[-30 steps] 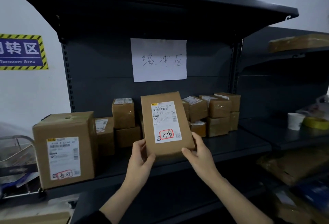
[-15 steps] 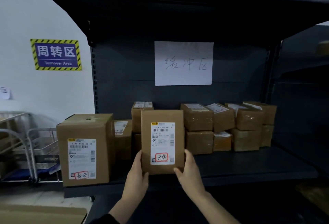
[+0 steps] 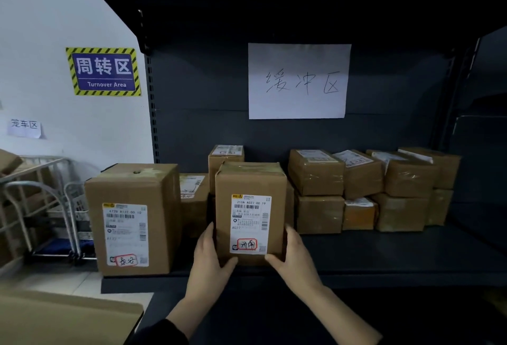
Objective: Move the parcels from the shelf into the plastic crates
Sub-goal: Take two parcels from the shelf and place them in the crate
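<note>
I hold a brown cardboard parcel (image 3: 249, 180) upright in front of the dark shelf (image 3: 384, 257), its white label with a red-circled mark facing me. My left hand (image 3: 210, 259) grips its lower left corner and my right hand (image 3: 292, 257) grips its lower right corner. A larger parcel (image 3: 134, 218) stands on the shelf's left end. Several smaller taped parcels (image 3: 362, 174) are stacked at the back right, and more sit behind the held one. No plastic crate is in view.
A white paper sign (image 3: 299, 81) hangs on the shelf's back panel. A metal trolley frame (image 3: 41, 207) stands at the left by the white wall. A flat cardboard sheet (image 3: 63, 317) lies at the bottom left. An upper shelf overhangs above.
The view has swung left and drawn closer to the shelf. The parcel has turned from tilted to upright and sits lower in my hands, near the shelf's front edge.
</note>
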Demonstrator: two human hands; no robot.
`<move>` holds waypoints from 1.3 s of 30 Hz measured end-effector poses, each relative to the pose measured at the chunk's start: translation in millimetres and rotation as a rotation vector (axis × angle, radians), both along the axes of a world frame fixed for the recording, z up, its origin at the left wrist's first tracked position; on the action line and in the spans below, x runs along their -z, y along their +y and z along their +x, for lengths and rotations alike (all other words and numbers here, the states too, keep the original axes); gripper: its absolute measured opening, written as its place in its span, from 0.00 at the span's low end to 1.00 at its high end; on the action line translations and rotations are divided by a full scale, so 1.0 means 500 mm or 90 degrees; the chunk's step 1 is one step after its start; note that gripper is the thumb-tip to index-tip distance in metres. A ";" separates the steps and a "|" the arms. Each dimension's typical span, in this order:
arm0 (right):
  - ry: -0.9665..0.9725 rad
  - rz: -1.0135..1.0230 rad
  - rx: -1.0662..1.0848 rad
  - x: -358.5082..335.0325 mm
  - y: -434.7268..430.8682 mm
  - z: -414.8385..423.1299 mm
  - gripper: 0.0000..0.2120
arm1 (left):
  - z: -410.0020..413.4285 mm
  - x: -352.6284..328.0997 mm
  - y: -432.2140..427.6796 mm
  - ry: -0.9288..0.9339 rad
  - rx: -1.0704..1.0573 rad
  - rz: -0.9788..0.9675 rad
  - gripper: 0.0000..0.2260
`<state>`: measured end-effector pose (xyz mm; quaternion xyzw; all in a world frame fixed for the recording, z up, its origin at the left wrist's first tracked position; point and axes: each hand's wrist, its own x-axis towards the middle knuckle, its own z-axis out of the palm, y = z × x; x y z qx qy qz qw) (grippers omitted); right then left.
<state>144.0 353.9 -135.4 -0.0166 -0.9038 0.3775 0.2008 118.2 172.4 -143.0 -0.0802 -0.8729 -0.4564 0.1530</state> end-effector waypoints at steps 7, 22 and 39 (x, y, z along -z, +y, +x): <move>-0.001 0.026 -0.002 -0.005 0.036 0.017 0.36 | 0.041 -0.015 -0.011 0.087 -0.052 -0.066 0.36; 0.096 0.015 0.080 -0.124 0.278 0.018 0.27 | 0.065 -0.128 0.271 0.178 0.257 -0.055 0.26; 0.031 -0.110 -0.018 -0.200 0.360 -0.156 0.30 | -0.158 -0.232 0.452 -0.108 0.134 0.299 0.26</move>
